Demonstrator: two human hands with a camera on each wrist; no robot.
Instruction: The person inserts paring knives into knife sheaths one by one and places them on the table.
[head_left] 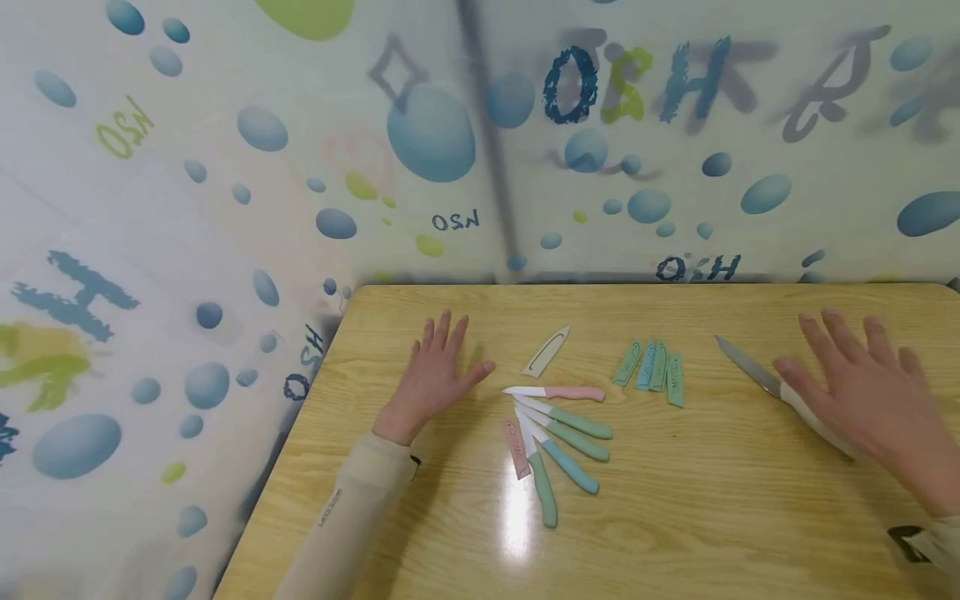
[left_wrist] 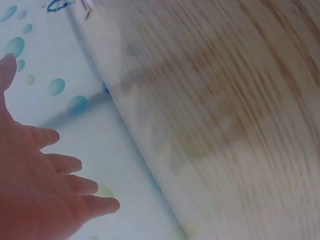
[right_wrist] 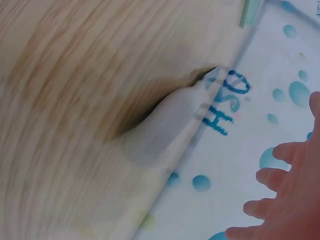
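My left hand is held out with fingers spread, left of a fan of small paring knives. Their white blades meet near a pink-handled knife; below it lie a green-handled knife, a blue-handled knife and more green ones. My right hand, fingers also spread and holding nothing, overlaps the white handle of a larger steel-bladed knife in the head view. The right wrist view shows that white handle on the table, apart from the fingers.
A white blade sheath lies behind the fan, and a pink sheath beside its lowest knives. Several green and blue sheaths stand in a row toward the back. The wooden table meets a patterned curtain at its far edge.
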